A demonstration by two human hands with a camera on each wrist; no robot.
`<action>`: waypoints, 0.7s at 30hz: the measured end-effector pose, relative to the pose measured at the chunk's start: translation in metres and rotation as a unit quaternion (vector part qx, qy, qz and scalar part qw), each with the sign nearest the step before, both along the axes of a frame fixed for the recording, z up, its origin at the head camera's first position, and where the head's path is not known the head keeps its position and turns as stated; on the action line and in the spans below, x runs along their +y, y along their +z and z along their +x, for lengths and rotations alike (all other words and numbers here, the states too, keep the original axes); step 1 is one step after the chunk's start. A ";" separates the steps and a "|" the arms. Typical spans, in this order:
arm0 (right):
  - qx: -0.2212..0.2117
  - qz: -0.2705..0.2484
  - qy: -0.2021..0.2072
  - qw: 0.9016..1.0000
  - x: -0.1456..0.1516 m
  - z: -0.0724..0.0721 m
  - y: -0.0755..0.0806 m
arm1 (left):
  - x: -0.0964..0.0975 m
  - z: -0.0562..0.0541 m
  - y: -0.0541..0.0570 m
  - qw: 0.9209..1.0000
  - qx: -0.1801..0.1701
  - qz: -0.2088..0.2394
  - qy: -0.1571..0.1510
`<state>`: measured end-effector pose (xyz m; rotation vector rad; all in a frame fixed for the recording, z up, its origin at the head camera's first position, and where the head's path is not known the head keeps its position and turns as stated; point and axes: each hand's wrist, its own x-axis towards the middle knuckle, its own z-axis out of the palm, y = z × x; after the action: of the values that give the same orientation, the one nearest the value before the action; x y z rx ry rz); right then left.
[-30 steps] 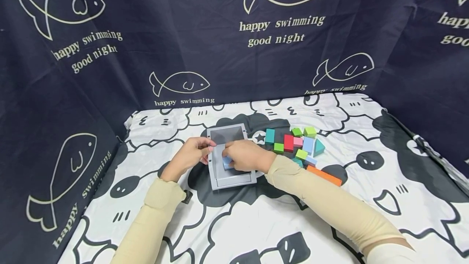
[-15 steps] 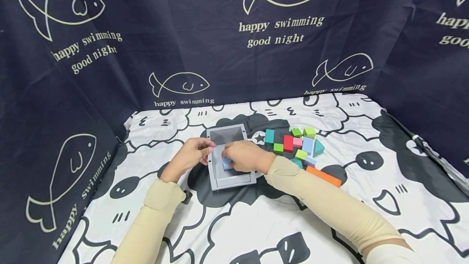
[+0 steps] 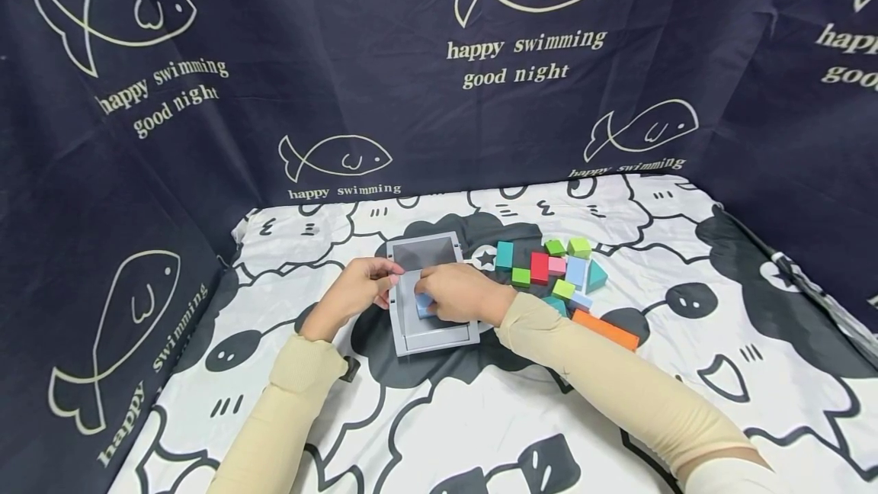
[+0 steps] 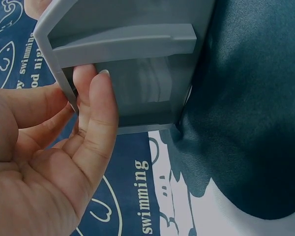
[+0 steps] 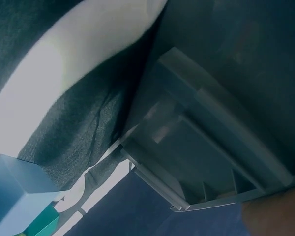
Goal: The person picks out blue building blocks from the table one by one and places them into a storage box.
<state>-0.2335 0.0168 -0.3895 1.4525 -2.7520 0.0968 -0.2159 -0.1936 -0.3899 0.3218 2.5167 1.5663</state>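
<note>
A grey plastic tray (image 3: 442,338) with raised walls lies on the dark patch of the cloth, a crosswise ridge (image 4: 132,43) inside it. At its left wall my left hand (image 3: 355,290) pinches the rim; in the left wrist view the fingers reach over the edge to the inner side. My right hand (image 3: 461,292) reaches into the tray from the right, fingers curled down round a light blue block (image 3: 424,307) against the tray floor. Most of that block is hidden under the fingers. The right wrist view is dark and shows the tray interior, with a bit of hand (image 5: 275,214) at lower right.
Right of the tray lie several toy blocks: a teal block (image 3: 504,255), a red block (image 3: 539,267), a teal triangle (image 3: 596,276) and a long orange block (image 3: 607,329) close by the right forearm. A dark curtain (image 3: 425,82) stands behind the sheep-patterned cloth (image 3: 384,433).
</note>
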 end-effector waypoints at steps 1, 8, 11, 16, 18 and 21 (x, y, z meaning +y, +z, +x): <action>0.000 -0.001 0.000 1.000 0.000 0.000 0.000 | 0.000 0.000 0.000 1.000 -0.001 0.000 0.000; 0.002 -0.004 -0.002 1.000 -0.001 -0.001 -0.001 | 0.000 0.000 0.000 1.000 -0.004 0.000 0.001; 0.003 -0.004 -0.004 1.000 -0.001 -0.001 -0.002 | 0.000 0.000 0.000 1.000 -0.004 -0.001 0.002; -0.009 -0.007 -0.004 1.000 -0.002 -0.002 -0.001 | 0.001 0.002 0.002 1.000 -0.010 -0.001 0.004; -0.028 -0.017 0.001 0.999 -0.001 -0.003 0.001 | 0.002 0.002 0.003 1.000 -0.012 0.000 0.005; -0.071 -0.047 0.016 0.996 0.001 -0.005 0.006 | 0.001 0.002 0.003 1.000 -0.011 0.003 0.004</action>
<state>-0.2388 0.0175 -0.3840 1.5215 -2.7899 0.3387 -0.2141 -0.1922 -0.3873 0.2948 2.5002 1.5706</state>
